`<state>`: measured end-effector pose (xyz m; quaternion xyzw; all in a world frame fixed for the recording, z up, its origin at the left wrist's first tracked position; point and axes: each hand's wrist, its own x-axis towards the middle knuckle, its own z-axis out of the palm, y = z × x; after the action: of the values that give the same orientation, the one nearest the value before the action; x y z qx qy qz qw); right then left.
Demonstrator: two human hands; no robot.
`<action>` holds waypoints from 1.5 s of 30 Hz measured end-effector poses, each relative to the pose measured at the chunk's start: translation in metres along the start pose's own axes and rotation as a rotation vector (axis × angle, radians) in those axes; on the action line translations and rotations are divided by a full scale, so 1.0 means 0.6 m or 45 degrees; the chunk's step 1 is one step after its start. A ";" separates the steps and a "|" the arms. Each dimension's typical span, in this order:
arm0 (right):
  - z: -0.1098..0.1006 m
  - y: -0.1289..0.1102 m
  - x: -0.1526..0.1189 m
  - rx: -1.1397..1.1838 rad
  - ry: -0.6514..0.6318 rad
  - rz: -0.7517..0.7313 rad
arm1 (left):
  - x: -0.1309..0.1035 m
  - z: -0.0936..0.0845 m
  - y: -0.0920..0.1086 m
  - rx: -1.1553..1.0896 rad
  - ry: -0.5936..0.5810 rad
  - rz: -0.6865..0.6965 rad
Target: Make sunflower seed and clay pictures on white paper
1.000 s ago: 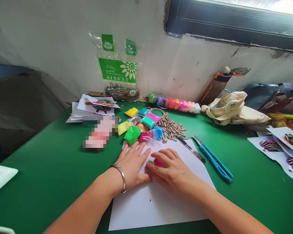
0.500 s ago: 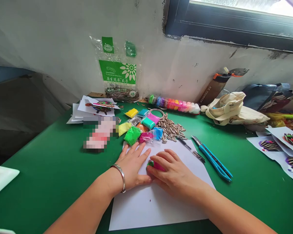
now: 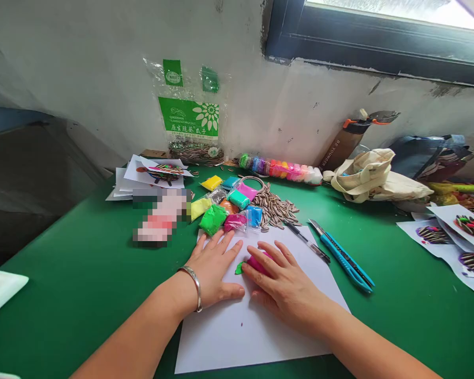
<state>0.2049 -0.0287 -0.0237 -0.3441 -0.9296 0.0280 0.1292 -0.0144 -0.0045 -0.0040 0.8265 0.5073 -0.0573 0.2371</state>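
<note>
A white sheet of paper (image 3: 229, 345) lies on the green table under both hands. My left hand (image 3: 215, 273), with a silver bangle at the wrist, rests flat on its left part, fingers spread. My right hand (image 3: 282, 279) lies palm down over a magenta piece of modelling clay (image 3: 258, 263), which it partly covers. The fingers are stretched out and slightly bent. A small green piece of clay (image 3: 239, 268) pokes out at the left of the magenta one, by the right index fingertip. Just beyond my left fingertips lies a green clay packet (image 3: 213, 219).
Clay packets and a heap of sunflower seeds (image 3: 276, 206) lie past the paper. A pen (image 3: 308, 241) and blue tweezers (image 3: 349, 263) are at right. A seed bag (image 3: 195, 126) leans on the wall; a cloth bag (image 3: 379, 176) and seed pictures (image 3: 438, 242) lie farther right.
My right hand has shifted slightly right and its fingers have spread, showing more of the green and magenta clay. My left hand stays flat on the paper.
</note>
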 end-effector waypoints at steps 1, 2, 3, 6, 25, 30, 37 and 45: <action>-0.001 0.000 0.000 0.010 -0.007 0.001 | 0.000 0.000 0.000 0.001 0.002 0.001; -0.002 -0.001 0.000 0.018 -0.010 0.005 | 0.000 0.000 0.000 0.002 0.005 -0.001; -0.004 -0.001 0.000 0.023 -0.016 0.011 | 0.000 0.000 0.000 0.003 0.008 -0.003; -0.007 -0.001 -0.001 0.036 -0.046 0.021 | -0.001 -0.002 0.002 0.006 0.006 -0.010; 0.001 0.000 0.004 0.059 -0.086 0.053 | 0.000 -0.004 0.002 0.046 -0.020 -0.016; 0.000 -0.004 0.006 0.083 -0.109 0.060 | 0.000 -0.001 0.000 0.043 -0.008 -0.006; 0.000 -0.007 0.008 0.051 -0.154 0.067 | -0.002 -0.001 0.004 0.059 0.003 -0.013; 0.004 -0.005 0.009 0.030 -0.191 0.080 | -0.001 0.004 0.000 0.074 0.016 -0.018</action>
<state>0.1984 -0.0276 -0.0247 -0.3683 -0.9251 0.0688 0.0622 -0.0141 -0.0062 -0.0062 0.8298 0.5126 -0.0683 0.2095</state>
